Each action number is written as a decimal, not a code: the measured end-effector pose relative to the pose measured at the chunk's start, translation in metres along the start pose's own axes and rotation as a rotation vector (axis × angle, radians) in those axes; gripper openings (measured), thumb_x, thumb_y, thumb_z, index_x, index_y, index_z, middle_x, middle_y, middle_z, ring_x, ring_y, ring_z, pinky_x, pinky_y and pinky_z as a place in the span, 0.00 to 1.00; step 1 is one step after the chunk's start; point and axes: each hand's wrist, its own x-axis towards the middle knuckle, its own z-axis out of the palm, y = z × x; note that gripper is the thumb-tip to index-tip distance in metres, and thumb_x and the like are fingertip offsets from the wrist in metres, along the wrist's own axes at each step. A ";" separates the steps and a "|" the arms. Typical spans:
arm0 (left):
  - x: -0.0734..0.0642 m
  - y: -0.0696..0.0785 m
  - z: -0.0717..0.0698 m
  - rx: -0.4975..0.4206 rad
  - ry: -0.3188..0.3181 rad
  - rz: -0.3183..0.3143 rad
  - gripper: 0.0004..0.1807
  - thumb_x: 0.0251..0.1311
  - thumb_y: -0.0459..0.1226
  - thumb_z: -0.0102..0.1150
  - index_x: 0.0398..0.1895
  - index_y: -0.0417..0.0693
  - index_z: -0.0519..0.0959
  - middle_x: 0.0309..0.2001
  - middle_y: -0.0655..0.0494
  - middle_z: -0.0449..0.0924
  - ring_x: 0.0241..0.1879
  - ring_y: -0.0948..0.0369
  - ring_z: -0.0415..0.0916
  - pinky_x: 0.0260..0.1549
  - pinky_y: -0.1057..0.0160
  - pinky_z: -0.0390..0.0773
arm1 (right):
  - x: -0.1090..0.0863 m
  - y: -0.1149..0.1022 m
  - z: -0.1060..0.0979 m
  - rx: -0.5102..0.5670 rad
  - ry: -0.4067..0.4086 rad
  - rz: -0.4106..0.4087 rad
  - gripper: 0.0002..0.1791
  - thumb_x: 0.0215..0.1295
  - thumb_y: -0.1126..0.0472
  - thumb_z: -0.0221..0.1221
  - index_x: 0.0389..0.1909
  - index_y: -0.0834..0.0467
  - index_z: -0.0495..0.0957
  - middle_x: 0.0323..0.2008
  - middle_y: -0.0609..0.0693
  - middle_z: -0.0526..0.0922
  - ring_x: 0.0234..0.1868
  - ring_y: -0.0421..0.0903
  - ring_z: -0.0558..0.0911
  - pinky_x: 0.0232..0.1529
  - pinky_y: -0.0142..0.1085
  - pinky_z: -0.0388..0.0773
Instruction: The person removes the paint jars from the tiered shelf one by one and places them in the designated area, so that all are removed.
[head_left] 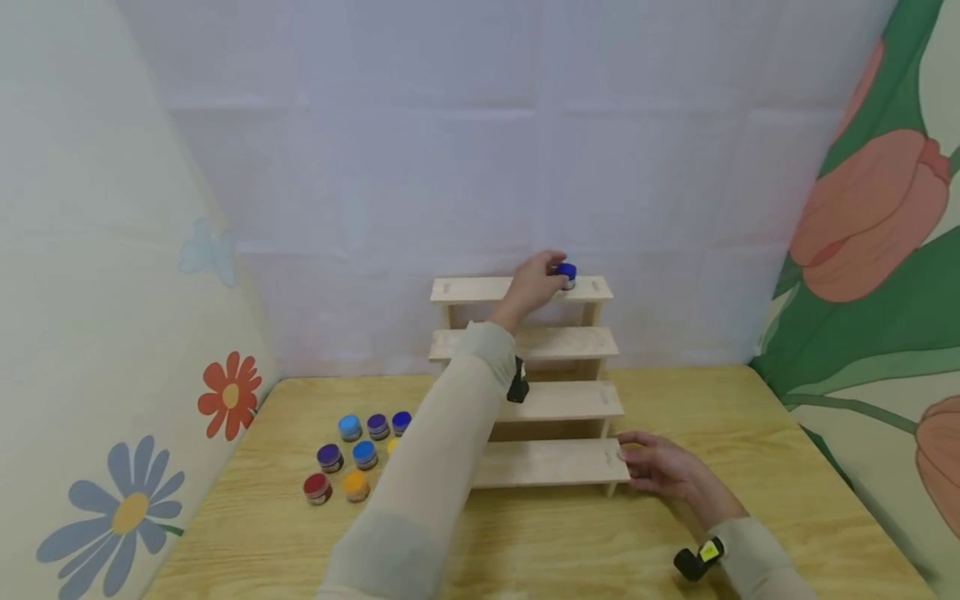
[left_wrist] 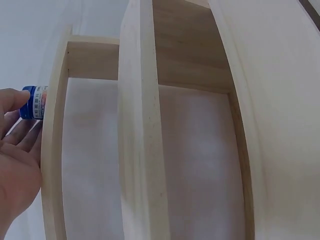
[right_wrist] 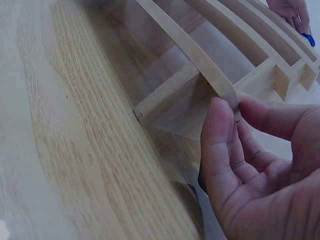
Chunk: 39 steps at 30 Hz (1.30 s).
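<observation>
A tiered wooden display stand (head_left: 555, 463) with stepped boards stands on the table. On its top board, near the right end, sits a small paint jar with a dark blue lid (head_left: 567, 273). My left hand (head_left: 534, 287) reaches up over the steps and holds this jar between thumb and fingers; its labelled side (left_wrist: 39, 102) meets the board in the left wrist view. Down at the lowest board's right end, my right hand (head_left: 663, 468) pinches the corner with thumb and fingertips, seen closely in the right wrist view (right_wrist: 250, 155).
Several small jars stand left of the stand, among them a red one (head_left: 317, 488), an orange one (head_left: 356, 485) and a light blue one (head_left: 349, 427). My left forearm partly covers the group. A white cloth (head_left: 360, 183) hangs behind the wood-grain table (head_left: 247, 533).
</observation>
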 end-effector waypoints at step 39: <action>-0.037 -0.002 -0.032 -0.125 0.045 0.057 0.29 0.59 0.39 0.73 0.62 0.41 0.77 0.53 0.48 0.84 0.53 0.55 0.82 0.51 0.58 0.81 | 0.007 -0.009 0.002 -0.031 0.017 0.015 0.16 0.73 0.65 0.57 0.58 0.56 0.70 0.35 0.48 0.86 0.34 0.40 0.84 0.34 0.30 0.84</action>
